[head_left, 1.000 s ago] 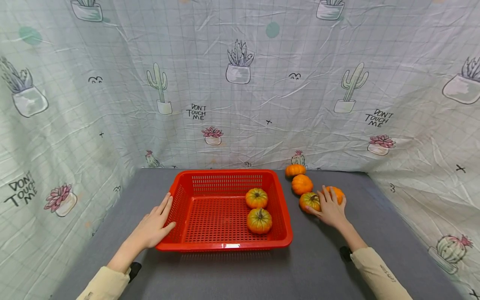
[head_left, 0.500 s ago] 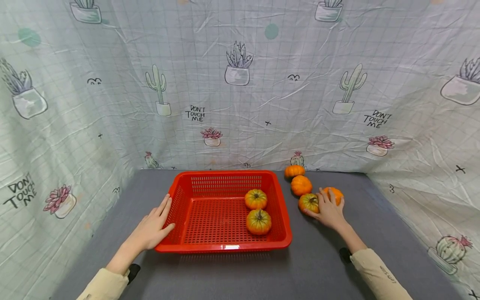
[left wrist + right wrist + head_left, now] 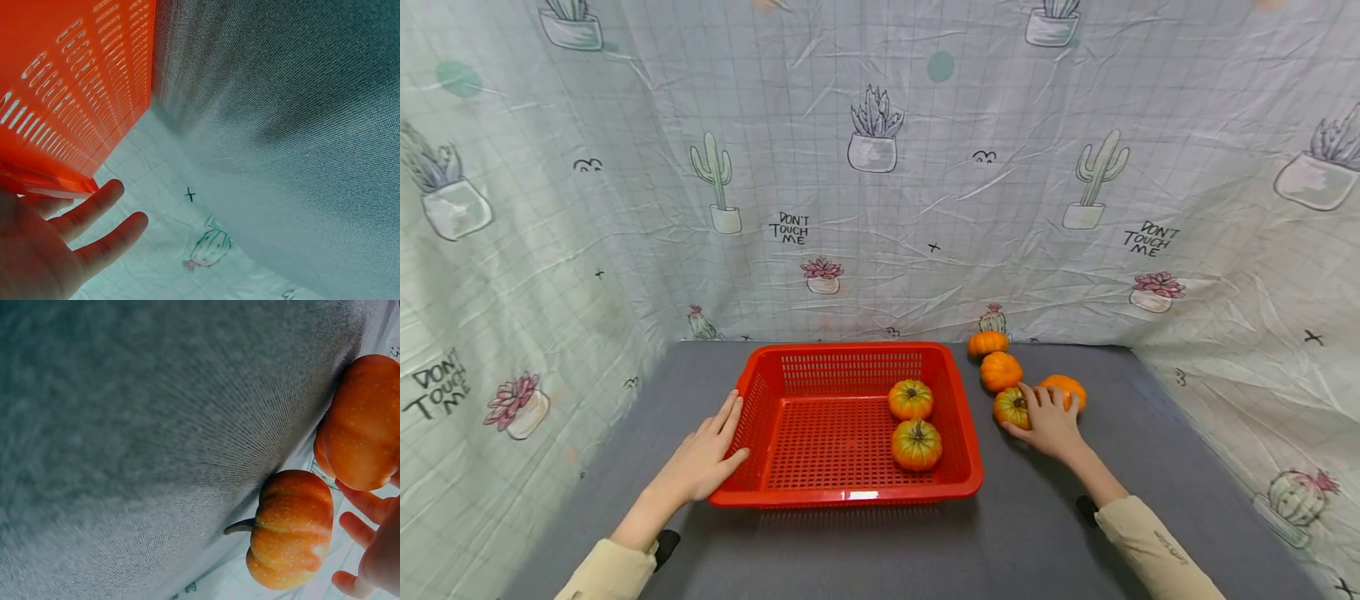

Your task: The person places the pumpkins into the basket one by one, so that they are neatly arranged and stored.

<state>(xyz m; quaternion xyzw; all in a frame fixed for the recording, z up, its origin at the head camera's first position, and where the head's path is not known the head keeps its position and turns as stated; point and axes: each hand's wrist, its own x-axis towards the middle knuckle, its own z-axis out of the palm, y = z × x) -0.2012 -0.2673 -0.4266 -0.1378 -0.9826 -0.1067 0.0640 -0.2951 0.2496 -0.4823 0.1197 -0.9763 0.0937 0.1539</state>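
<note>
My right hand point(image 3: 1051, 427) grips a green-and-orange pumpkin point(image 3: 1009, 410) on the table right of the basket, thumb at its near side and index finger over its far side. That pumpkin point(image 3: 365, 425) fills the upper right of the right wrist view, fingertips against it. Just beyond the other fingers lies an orange pumpkin point(image 3: 1067, 390); its curved stem shows in the right wrist view. My left hand point(image 3: 703, 454) lies with straight fingers along the left rim of the red plastic basket point(image 3: 850, 497). Two green-and-orange pumpkins, a rear one point(image 3: 911, 400) and a front one point(image 3: 917, 445), sit inside at the right.
Two more orange pumpkins, one nearer point(image 3: 1001, 372) and one farther point(image 3: 987, 343), stand in a line behind the gripped one, close to the basket's right side. A printed cloth curtain point(image 3: 925, 208) encloses the grey table point(image 3: 880, 558) at the back and both sides.
My right hand has closed round the green-and-orange pumpkin and shifted slightly left with it, uncovering more of the orange pumpkin beside it. The left hand and basket stay put.
</note>
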